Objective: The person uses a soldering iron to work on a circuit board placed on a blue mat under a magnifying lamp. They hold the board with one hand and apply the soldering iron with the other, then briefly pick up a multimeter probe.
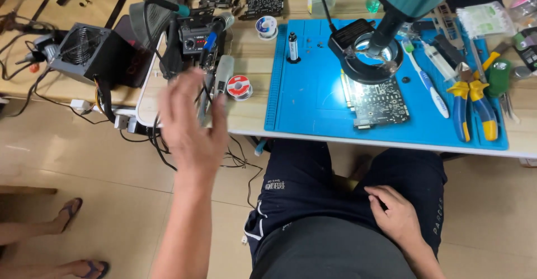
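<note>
So the wooden table [257, 61] takes up the whole far half of the view, and most of its right part is covered by a big blue work mat [313, 88]. Far left sits a black power supply box [89, 52] with its fan grille up and a bundle of cables spilling off the edge. On the mat, under a teal microscope [400, 5] with a lit ring light, there's a dark circuit board [376, 101], right at the near edge. Right of it lie a white and blue toothbrush [428, 80] and yellow-handled pliers [472, 102]. Left of the mat there's a soldering station [196, 35] with iron handles standing in front of it, plus a red solder spool [239, 86] just beside them. The left hand [193, 122] is up with fingers spread and loose, holding nothing, right in front of those handles, a bit blurry so can't tell if it touches them. The right hand [397, 214] lies relaxed on the person's dark shorts, also empty. Somebody else's sandalled feet [70, 212] show near left on the floor.
</note>
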